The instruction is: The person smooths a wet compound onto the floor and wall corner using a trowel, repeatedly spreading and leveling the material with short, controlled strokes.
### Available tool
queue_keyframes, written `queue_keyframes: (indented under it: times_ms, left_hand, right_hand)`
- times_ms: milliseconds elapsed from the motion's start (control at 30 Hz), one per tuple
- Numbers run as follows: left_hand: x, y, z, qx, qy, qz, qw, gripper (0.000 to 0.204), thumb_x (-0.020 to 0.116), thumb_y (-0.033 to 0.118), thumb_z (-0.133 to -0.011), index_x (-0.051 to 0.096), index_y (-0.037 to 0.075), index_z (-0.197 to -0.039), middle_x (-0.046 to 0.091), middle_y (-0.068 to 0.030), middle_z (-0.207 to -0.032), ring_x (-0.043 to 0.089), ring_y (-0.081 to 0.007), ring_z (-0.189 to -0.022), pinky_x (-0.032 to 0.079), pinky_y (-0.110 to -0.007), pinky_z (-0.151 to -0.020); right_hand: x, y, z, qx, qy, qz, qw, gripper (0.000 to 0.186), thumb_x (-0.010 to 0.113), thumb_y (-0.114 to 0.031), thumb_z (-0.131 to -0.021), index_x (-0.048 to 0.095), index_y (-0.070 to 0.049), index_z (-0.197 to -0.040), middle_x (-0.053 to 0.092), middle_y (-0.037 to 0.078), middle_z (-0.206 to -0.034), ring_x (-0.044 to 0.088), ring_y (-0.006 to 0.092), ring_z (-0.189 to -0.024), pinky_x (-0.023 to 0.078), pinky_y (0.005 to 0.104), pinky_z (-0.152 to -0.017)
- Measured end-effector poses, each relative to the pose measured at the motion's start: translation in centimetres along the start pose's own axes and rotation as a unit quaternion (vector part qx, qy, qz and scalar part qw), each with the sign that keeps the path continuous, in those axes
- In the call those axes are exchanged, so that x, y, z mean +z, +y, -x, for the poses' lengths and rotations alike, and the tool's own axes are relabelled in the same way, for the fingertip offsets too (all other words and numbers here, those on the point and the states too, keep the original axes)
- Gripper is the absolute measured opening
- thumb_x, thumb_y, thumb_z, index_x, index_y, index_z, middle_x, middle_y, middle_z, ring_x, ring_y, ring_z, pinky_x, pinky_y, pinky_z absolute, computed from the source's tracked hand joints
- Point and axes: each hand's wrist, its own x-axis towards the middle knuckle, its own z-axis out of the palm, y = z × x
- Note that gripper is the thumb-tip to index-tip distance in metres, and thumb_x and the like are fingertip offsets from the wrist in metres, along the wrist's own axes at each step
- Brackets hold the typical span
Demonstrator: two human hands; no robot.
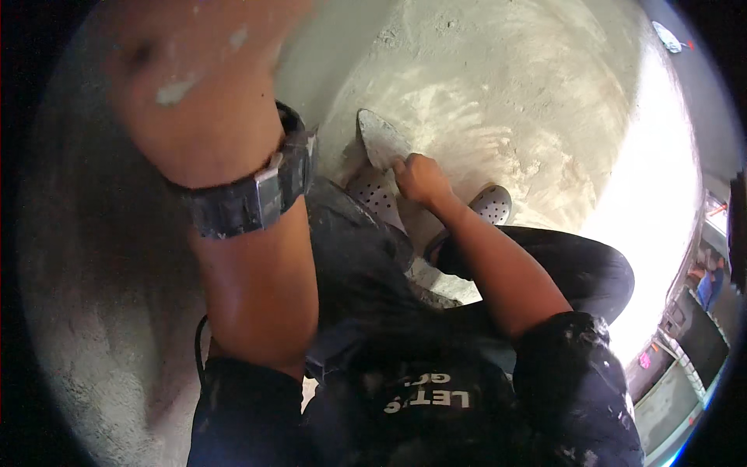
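Note:
My right hand [422, 180] is closed around the handle of a pointed trowel [381, 140]. Grey cement coats its blade, which points up and left, close over the concrete floor [498, 86]. Just below the trowel is one of my grey perforated clogs [376, 194]; the other clog [492, 204] shows to the right of my right wrist. Raised close to the camera at the upper left, my left hand [202, 66] is blurred and carries smears of cement. Its fingers are out of sight at the top edge. A dark, cement-spotted watch [249, 194] circles the left wrist.
Rough grey cement [85, 373] spreads along the shaded left side. A strip of strong sunlight [650, 179] crosses the right side. Beyond it, small pink, blue and orange items lie near the rim, too small to make out. My bent knee [599, 268] juts out to the right.

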Motion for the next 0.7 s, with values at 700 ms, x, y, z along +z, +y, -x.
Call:
queue_keyframes:
  times_ms: [700]
  left_hand:
    - [0.4,-0.3,-0.2,-0.007,-0.009,-0.008,1.0,0.033,0.06,0.045,-0.1,0.079,0.018,-0.101,0.076,-0.0078,-0.086,0.07,-0.028,-0.071,0.051,-0.036,-0.06]
  right_hand:
    - [-0.6,-0.1,-4.6,-0.156,-0.019,0.123,0.98,0.045,0.058,-0.039,-0.094,0.073,0.002,-0.103,0.072,0.027,-0.11,0.07,0.0449,-0.104,0.056,0.0513,-0.091]
